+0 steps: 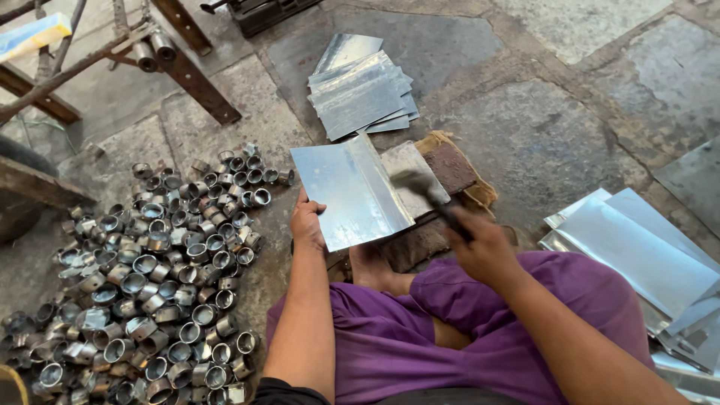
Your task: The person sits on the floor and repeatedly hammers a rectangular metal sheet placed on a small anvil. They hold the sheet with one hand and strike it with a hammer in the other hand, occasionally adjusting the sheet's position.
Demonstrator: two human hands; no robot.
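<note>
I sit on the stone floor and my left hand is closed on the near left edge of a thin metal sheet. The thumb is over the top face; the fingers I cannot see, they are under it. The sheet lies tilted across a flat block that rests on some sacking, just in front of my knees.

My right hand, to the right of the sheet, is wrapped tight around the handle of a hammer. Its head is blurred and hangs just over the right edge of the sheet.

I judge the sheet as light and thin but springy – it has a shallow bend along its length, so it can flex and ring under a blow. The surface is smooth and shiny, probably slippery, and the cut edges look sharp. So I take it flat by the border, not by a corner.

Left of the sheet lies a big heap of short metal rings. Behind it is a stack of similar sheets – and more sheets lie at its right.
</note>
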